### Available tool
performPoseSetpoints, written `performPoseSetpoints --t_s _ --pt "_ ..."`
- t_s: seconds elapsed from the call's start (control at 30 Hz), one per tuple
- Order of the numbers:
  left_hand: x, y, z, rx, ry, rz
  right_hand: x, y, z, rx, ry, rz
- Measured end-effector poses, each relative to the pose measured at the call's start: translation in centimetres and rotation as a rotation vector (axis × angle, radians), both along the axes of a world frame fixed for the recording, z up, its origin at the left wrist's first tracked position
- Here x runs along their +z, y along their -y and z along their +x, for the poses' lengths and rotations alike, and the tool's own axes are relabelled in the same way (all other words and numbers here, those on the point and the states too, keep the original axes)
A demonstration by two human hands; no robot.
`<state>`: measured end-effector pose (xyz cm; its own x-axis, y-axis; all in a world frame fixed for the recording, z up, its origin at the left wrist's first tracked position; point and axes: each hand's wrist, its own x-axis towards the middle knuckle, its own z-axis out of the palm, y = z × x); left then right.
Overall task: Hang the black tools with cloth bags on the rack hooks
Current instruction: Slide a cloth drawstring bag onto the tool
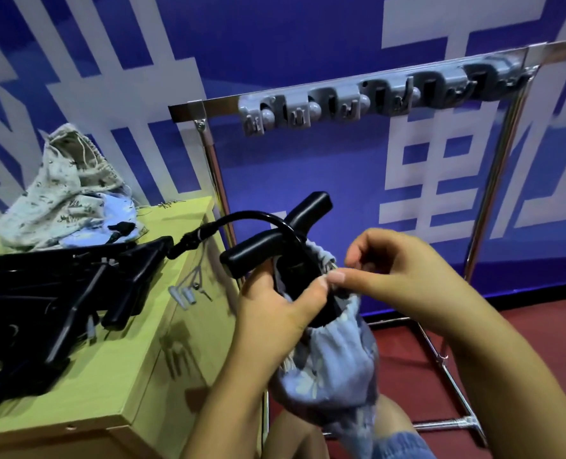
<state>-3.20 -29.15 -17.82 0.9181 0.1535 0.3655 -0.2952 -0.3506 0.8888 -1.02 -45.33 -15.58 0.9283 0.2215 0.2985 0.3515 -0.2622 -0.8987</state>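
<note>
Gripping a black T-handled tool (pixel 276 241) sheathed in a pale blue floral cloth bag (pixel 336 362), the left hand (pixel 276 313) is clamping its neck while the right hand (pixel 394 273) is pinching the bag's gathered rim; beyond, grey hooks (pixel 367 101) are lining the chrome rack (pixel 493 180).

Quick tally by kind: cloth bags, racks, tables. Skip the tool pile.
Cloth bags: 3, a light blue floral bag, a cream printed bag, a pale blue bag
Chrome racks: 1
Yellow-green wooden tables: 1
Total: 5
</note>
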Motion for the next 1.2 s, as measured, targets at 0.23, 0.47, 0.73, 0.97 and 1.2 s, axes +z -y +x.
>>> performPoseSetpoints --t_s 0.23,0.47,0.73,0.97,1.2 --pt "0.4 -0.7 0.1 -0.022 -0.025 0.126 0.5 0.1 0.5 0.2 -0.092 -0.124" --pt "0.3 -2.0 0.3 -0.016 -0.124 0.148 0.7 0.2 0.9 0.031 -0.09 0.131" --pt "0.1 -2.4 0.1 0.012 -0.198 0.213 1.5 2.1 0.5 -0.005 0.039 -0.33" --pt "0.5 -2.2 0.3 -0.04 -0.185 0.189 1.1 1.0 0.0 0.442 -0.362 0.284" --pt "0.5 -3.0 0.6 -0.074 -0.241 0.145 -0.2 1.0 1.8 0.736 -0.805 0.953"
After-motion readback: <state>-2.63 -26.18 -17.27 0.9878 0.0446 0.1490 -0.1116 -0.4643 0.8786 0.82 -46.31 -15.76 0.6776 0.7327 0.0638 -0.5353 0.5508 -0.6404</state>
